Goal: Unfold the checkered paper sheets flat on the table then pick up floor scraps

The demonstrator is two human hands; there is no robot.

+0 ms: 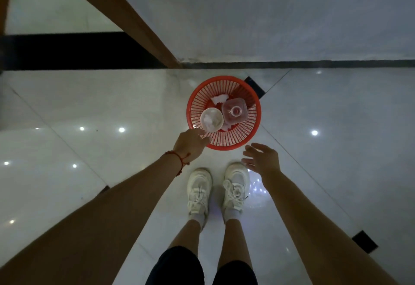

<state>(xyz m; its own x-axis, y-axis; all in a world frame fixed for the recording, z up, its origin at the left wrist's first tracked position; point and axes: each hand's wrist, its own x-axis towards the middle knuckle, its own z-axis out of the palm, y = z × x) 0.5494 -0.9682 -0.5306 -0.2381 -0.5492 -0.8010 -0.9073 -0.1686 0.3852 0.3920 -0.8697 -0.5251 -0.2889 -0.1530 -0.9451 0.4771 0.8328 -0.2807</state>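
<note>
**Q:** So where are the hands and the scraps right now?

**A:** Well, the left hand (190, 144) reaches over the near-left rim of the red basket (252, 127) on the floor (112, 105). Something pale and blurry shows at its fingertips; can't tell whether it's pinching it. The right hand (262, 160) hovers near the basket's near-right side, fingers spread, holding nothing.

**Q:** What's inside?

**A:** A white bowl (211, 119), a clear plastic container (234, 110) and white paper scraps (220, 99). White sneakers (198, 189) stand just near of it.
</note>
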